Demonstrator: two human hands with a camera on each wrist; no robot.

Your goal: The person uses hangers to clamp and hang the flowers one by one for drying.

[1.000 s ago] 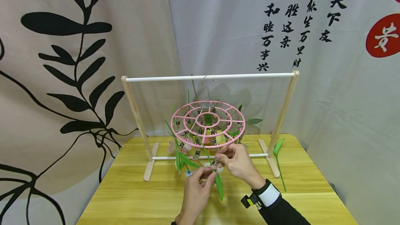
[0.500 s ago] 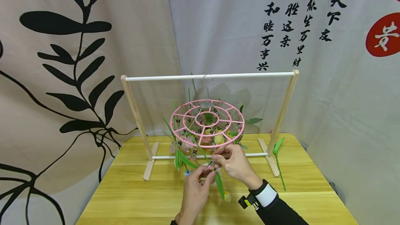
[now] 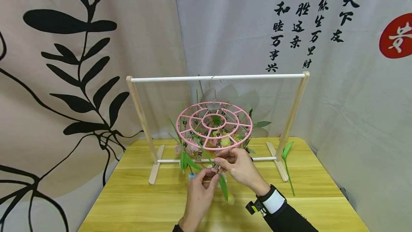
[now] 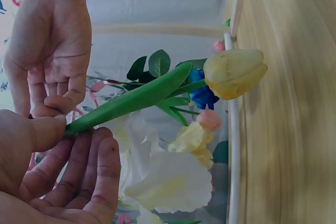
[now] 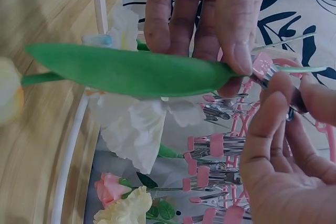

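Between thumb and fingers my left hand (image 3: 199,191) pinches the green stem of a yellow tulip (image 4: 236,74), near the base of its long leaf (image 5: 131,74). The bloom hangs low over the table, stem slanting down. My right hand (image 3: 241,167) squeezes a metal clip (image 5: 262,67) with pink tips, just above the left fingers. The stem passes at the clip's tips, and its end shows beyond them in the right wrist view. Whether the clip grips the stem is hard to tell. Above both hands hangs the round pink clip hanger (image 3: 214,149).
A white top rail (image 3: 257,77) on wooden legs carries the hanger. Other artificial flowers hang below it, among them a white flower (image 4: 168,179) and a pink rose (image 5: 110,188). Another green-leafed stem (image 3: 288,169) lies at the table's right.
Both hands have shifted slightly left and up with the clip and the tulip. The grips look the same.
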